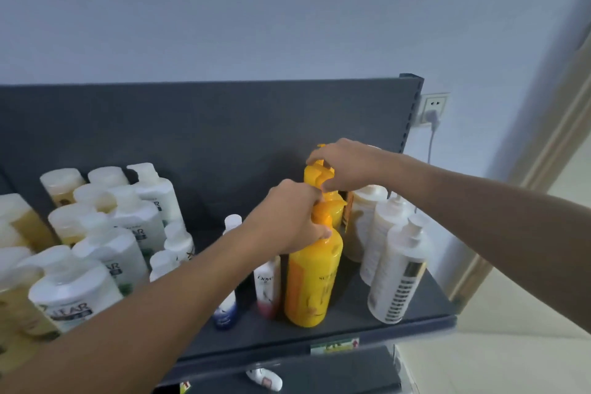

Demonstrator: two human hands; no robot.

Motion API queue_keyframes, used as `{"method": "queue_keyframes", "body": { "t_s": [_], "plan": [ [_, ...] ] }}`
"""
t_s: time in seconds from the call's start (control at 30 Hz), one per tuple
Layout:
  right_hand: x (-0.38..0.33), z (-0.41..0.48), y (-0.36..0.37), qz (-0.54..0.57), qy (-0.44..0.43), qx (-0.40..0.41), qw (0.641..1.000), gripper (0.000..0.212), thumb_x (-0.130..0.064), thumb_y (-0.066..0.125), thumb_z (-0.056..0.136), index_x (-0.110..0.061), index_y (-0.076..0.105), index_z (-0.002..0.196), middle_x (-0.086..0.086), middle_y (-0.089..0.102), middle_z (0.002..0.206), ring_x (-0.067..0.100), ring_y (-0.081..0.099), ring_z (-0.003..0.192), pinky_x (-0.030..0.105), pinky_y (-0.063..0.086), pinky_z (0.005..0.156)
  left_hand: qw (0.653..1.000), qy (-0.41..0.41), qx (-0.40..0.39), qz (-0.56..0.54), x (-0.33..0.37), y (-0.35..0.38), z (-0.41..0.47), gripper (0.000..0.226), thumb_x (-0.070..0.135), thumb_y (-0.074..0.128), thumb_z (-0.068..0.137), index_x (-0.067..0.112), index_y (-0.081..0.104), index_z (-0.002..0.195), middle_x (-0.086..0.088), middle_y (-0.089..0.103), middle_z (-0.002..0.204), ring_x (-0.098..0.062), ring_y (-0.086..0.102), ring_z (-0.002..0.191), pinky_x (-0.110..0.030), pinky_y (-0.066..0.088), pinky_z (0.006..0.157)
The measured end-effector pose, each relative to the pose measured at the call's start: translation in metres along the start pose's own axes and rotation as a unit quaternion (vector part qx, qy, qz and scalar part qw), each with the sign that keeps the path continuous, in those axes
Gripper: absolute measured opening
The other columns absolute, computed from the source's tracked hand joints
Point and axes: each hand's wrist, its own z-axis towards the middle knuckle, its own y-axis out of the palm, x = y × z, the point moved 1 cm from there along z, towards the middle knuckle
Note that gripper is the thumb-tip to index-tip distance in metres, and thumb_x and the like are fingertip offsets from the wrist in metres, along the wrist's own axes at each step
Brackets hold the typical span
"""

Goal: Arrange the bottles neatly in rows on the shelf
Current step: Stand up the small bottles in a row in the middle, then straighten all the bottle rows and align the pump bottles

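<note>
Shelf dark grey. Front pump bottle yellow-orange, as is the one behind it. Bottles at left white with green-marked labels. Right-hand bottle cream, gold band, black stripes. Wall pale blue.

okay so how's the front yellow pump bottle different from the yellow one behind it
The front yellow bottle shows nearly its whole body and a printed label; the rear yellow bottle shows mainly its pump and shoulder. The left hand grips the front bottle's pump; the right hand grips the rear bottle's. Both stand upright on the shelf.
</note>
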Motion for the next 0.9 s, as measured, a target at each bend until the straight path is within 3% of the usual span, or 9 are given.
{"method": "queue_keyframes", "body": {
  "t_s": [0.13,0.23,0.4,0.53,0.63,0.73,0.9],
  "plan": [
    [0.006,0.009,0.011,0.023,-0.013,0.016,1.0,0.061,-0.029,0.07,0.089,-0.024,0.048,0.146,0.001,0.059,0.135,0.024,0.057,0.117,0.022,0.036,0.068,0.999,-0.032,0.02,-0.024,0.018,0.006,0.003,0.054,0.047,0.08,0.081,0.024,0.068,0.128,0.0,0.07,0.096,-0.019,0.069,0.085,-0.036,0.061,0.079],
    [0.011,0.009,0.009,0.027,-0.042,0.024,0.998,0.059,-0.029,0.071,0.089,-0.023,0.051,0.144,0.0,0.061,0.134,0.022,0.058,0.116,0.024,0.039,0.073,0.997,-0.053,0.034,-0.044,0.023,0.012,0.007,0.062,0.049,0.079,0.081,0.026,0.063,0.136,0.0,0.071,0.106,-0.018,0.069,0.088,-0.036,0.06,0.082],
    [0.016,0.004,-0.008,0.034,-0.07,0.042,0.996,0.054,-0.036,0.066,0.092,-0.024,0.052,0.143,-0.002,0.065,0.124,0.017,0.059,0.107,0.029,0.053,0.082,0.999,-0.032,0.019,-0.015,0.029,0.013,0.017,0.054,0.054,0.078,0.079,0.026,0.066,0.124,0.001,0.071,0.103,-0.015,0.067,0.087,-0.035,0.059,0.08],
    [0.009,0.009,-0.021,0.072,-0.064,0.108,0.989,0.046,-0.04,0.061,0.095,-0.025,0.057,0.137,-0.003,0.068,0.117,0.015,0.062,0.099,0.028,0.053,0.077,0.999,-0.019,-0.03,-0.008,0.016,0.005,0.009,0.065,0.057,0.077,0.079,0.029,0.059,0.135,0.008,0.069,0.121,-0.01,0.069,0.097,-0.034,0.059,0.087],
    [-0.012,0.012,-0.026,0.084,-0.08,0.118,0.986,0.042,-0.042,0.06,0.096,-0.024,0.059,0.134,-0.005,0.068,0.115,0.014,0.062,0.095,0.025,0.051,0.076,0.999,-0.044,-0.003,0.014,-0.007,-0.021,-0.011,0.061,0.055,0.079,0.078,0.035,0.061,0.133,0.014,0.069,0.122,-0.007,0.066,0.108,-0.039,0.057,0.094],
    [-0.047,0.016,-0.03,0.095,-0.098,0.104,0.985,0.04,-0.043,0.061,0.096,-0.026,0.06,0.132,-0.006,0.067,0.116,0.014,0.063,0.099,0.029,0.055,0.083,0.994,-0.094,0.053,0.031,-0.049,-0.062,-0.042,0.05,0.05,0.08,0.078,0.036,0.066,0.124,0.016,0.071,0.115,-0.006,0.067,0.107,-0.038,0.056,0.094],
    [-0.12,0.03,-0.037,0.123,-0.114,0.085,0.982,0.036,-0.045,0.062,0.094,-0.029,0.064,0.126,-0.01,0.069,0.111,0.012,0.063,0.099,0.032,0.055,0.088,0.983,-0.163,0.077,0.042,-0.138,-0.121,-0.101,0.04,0.05,0.081,0.078,0.038,0.07,0.114,0.02,0.071,0.104,-0.002,0.065,0.102,-0.034,0.054,0.095]
  ]
}}
